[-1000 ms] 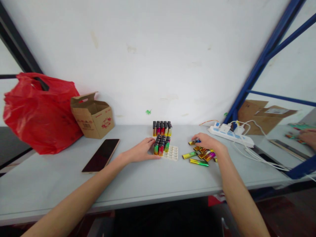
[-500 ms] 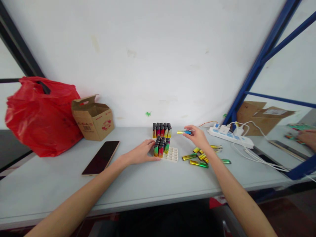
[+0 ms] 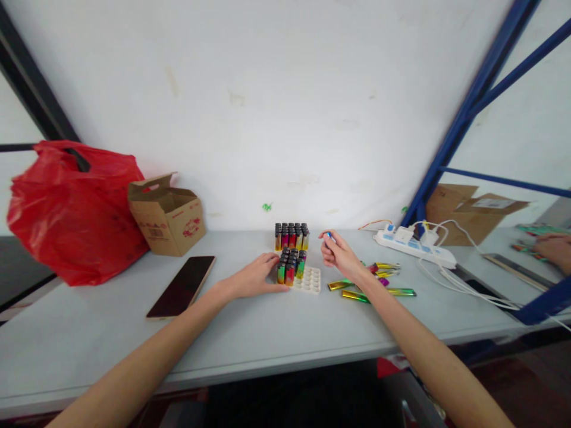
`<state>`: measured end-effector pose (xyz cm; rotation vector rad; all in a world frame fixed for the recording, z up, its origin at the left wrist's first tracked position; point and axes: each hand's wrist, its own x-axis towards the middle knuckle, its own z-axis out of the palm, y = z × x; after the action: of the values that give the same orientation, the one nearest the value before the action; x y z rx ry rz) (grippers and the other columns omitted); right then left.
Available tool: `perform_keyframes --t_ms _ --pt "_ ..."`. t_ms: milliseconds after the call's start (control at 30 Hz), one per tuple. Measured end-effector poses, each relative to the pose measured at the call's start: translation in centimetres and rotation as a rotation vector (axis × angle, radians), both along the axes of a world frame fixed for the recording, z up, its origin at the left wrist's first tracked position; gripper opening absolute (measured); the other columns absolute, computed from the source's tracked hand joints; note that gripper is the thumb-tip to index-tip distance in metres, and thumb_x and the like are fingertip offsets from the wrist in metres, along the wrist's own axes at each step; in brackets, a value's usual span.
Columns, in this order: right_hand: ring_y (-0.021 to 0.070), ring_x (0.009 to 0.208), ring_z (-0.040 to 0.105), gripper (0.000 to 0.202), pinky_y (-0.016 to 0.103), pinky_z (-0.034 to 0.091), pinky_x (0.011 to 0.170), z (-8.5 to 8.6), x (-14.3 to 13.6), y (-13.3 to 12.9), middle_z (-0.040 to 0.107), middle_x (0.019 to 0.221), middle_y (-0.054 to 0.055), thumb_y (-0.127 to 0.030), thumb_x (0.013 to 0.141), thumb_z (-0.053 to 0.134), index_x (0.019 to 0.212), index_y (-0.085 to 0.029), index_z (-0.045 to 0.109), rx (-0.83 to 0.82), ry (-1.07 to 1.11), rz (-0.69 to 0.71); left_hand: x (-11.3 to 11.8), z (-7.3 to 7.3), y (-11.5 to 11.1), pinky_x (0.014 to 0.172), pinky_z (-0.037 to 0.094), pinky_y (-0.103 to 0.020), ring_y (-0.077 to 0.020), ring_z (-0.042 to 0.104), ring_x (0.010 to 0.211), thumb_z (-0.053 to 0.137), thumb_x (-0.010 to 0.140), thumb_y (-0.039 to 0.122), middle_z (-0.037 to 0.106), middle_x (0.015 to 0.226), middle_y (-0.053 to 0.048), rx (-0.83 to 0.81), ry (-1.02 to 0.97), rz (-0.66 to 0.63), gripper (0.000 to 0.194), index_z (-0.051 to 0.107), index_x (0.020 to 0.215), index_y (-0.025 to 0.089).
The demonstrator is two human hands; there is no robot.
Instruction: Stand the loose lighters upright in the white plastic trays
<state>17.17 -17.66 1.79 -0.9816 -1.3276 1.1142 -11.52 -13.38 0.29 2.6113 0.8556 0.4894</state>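
Note:
Several colourful lighters (image 3: 289, 267) stand upright in the left part of a white tray (image 3: 313, 280) with round holes. My left hand (image 3: 256, 276) rests at their left side, thumb and fingers apart around the tray's corner. Behind them stands a second block of lighters (image 3: 291, 236). To the right, above the table, my right hand (image 3: 338, 252) is closed around a lighter (image 3: 329, 236), mostly hidden by the fingers with a bit of blue showing. Loose shiny lighters (image 3: 355, 295) lie under and beside my right forearm.
A dark phone (image 3: 182, 286), a cardboard box (image 3: 172, 220) and a red plastic bag (image 3: 75, 214) are on the left. A white power strip (image 3: 417, 248) with cables lies at the right, near a blue metal frame (image 3: 473, 113). Another person's hand (image 3: 554, 249) shows at the far right.
My right hand has moved slightly left and turned, so its lighter, seen lengthwise before, is now mostly hidden in the fingers. My left hand has stayed by the tray.

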Motion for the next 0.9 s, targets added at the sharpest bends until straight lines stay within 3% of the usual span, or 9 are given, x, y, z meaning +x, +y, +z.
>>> perform_keyframes --t_ms 67,167,267,433,600,733,900 --pt "0.011 0.051 0.03 0.043 0.024 0.027 0.049 -0.5 -0.3 0.1 0.038 0.06 -0.009 -0.068 0.093 0.058 0.094 -0.025 0.058 0.075 -0.226 -0.088 0.0 0.1 0.0 0.118 0.045 -0.048 -0.0373 0.057 0.134 0.074 0.082 0.071 0.06 0.146 -0.016 -0.004 -0.015 -0.009 0.08 0.06 0.14 0.018" --pt "0.0122 0.058 0.036 0.047 0.026 0.027 0.055 -1.0 -0.8 0.0 0.038 0.059 -0.005 -0.06 0.095 0.054 0.067 -0.021 0.05 0.27 -0.602 -0.235 0.1 0.1 -0.1 0.118 0.045 -0.049 -0.0381 0.056 0.136 0.074 0.081 0.072 0.06 0.146 -0.017 -0.008 0.001 -0.002 0.081 0.061 0.139 0.017" --pt "0.0117 0.058 0.034 0.046 0.028 0.024 0.057 -1.2 -1.4 -0.3 0.031 0.056 -0.004 -0.049 0.092 0.05 0.057 -0.022 0.038 0.318 -0.761 -0.302 0.1 0.1 0.0 0.118 0.045 -0.048 -0.0388 0.055 0.137 0.073 0.081 0.074 0.061 0.144 -0.018 0.0 0.014 0.005 0.081 0.062 0.136 0.016" --pt "0.0128 0.058 0.039 0.028 0.027 0.029 0.059 -0.9 -2.2 -0.9 0.042 0.059 -0.004 -0.037 0.089 0.046 0.065 -0.021 0.048 0.343 -0.772 -0.283 0.1 0.0 0.0 0.119 0.044 -0.049 -0.0397 0.055 0.136 0.074 0.08 0.074 0.061 0.144 -0.018 -0.015 0.003 0.007 0.082 0.062 0.137 0.015" --pt "0.0158 0.062 0.049 0.03 0.028 0.036 0.063 -0.2 -2.4 -1.5 0.056 0.068 -0.002 -0.049 0.099 0.051 0.087 -0.022 0.058 0.362 -0.74 -0.291 0.1 0.2 -0.2 0.118 0.045 -0.049 -0.0382 0.056 0.135 0.073 0.082 0.072 0.061 0.145 -0.017 -0.005 -0.018 -0.011 0.081 0.06 0.14 0.017" --pt "0.0178 0.066 0.055 0.03 0.03 0.042 0.066 0.3 -2.3 -2.0 0.062 0.076 -0.001 -0.052 0.104 0.048 0.103 -0.024 0.058 0.381 -0.653 -0.21 0.1 0.5 -0.5 0.119 0.044 -0.049 -0.0384 0.056 0.135 0.074 0.083 0.071 0.06 0.145 -0.017 -0.01 -0.004 -0.01 0.08 0.059 0.141 0.017" --pt "0.0219 0.082 0.061 0.03 0.034 0.05 0.075 1.1 -2.3 -2.5 0.065 0.091 0.006 -0.053 0.101 0.056 0.099 -0.024 0.065 0.487 -0.576 -0.108 0.0 0.3 -0.3 0.117 0.045 -0.05 -0.0382 0.057 0.134 0.074 0.082 0.071 0.061 0.144 -0.016 -0.006 -0.023 -0.015 0.08 0.06 0.14 0.018"
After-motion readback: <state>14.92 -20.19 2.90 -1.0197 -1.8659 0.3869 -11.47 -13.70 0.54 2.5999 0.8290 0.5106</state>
